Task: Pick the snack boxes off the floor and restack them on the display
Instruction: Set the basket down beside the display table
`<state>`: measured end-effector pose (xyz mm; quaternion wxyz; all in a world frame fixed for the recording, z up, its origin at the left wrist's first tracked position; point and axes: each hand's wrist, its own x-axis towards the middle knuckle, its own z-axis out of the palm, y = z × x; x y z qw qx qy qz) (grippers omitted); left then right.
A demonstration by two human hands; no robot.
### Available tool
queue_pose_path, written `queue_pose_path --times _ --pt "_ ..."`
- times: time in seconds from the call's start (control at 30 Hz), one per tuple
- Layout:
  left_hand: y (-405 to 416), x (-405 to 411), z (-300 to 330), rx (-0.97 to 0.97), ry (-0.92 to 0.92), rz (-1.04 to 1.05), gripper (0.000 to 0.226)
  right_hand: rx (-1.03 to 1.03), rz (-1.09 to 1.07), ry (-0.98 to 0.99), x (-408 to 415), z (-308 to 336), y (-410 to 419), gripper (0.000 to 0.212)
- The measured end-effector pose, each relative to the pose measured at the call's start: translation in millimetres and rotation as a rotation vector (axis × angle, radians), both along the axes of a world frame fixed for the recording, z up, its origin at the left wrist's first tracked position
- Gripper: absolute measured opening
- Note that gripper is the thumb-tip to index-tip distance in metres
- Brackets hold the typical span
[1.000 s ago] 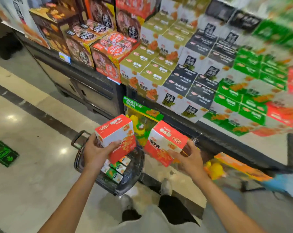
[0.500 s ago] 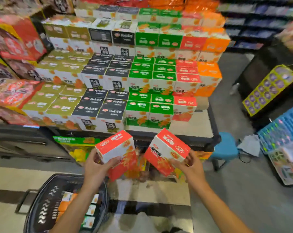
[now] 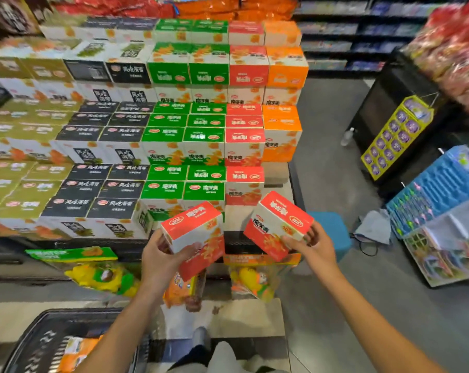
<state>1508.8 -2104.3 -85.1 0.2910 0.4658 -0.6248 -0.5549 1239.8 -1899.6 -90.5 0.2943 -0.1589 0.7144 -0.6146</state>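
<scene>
My left hand (image 3: 162,261) grips a red-and-white snack box (image 3: 194,232) from below, tilted, in front of the display's lower edge. My right hand (image 3: 312,244) holds a second red-and-white snack box (image 3: 277,224) by its right end, also tilted. Both boxes hover just ahead of the stepped display (image 3: 174,146) of stacked boxes in olive, black, green, red and orange columns. The red column (image 3: 244,184) ends right behind the held boxes, with a bare shelf patch (image 3: 234,219) below it.
A black shopping basket (image 3: 39,343) with orange and green packs sits at the lower left on the floor. Yellow toy bags (image 3: 250,282) hang under the display. A blue stool (image 3: 333,232), a grey cloth (image 3: 374,228) and toy racks (image 3: 443,211) stand to the right.
The view has swung from the basket up and right to face the display. Both hands, each holding its box, have come closer to the red column.
</scene>
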Motion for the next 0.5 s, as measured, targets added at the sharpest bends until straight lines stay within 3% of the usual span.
queue_pose_path --times 0.1,0.3,0.5 --pt "-19.5 -0.2 4.8 -0.004 0.006 -0.011 0.064 0.035 0.025 0.031 -4.0 -4.1 -35.3 0.094" --pt "-55.7 3.3 11.3 0.003 0.001 -0.034 0.067 0.117 0.093 0.053 -10.2 -16.0 -88.6 0.065" --pt "-77.0 2.8 14.9 0.014 0.030 -0.097 0.062 0.182 0.102 -0.034 -21.1 -41.1 -111.3 0.063"
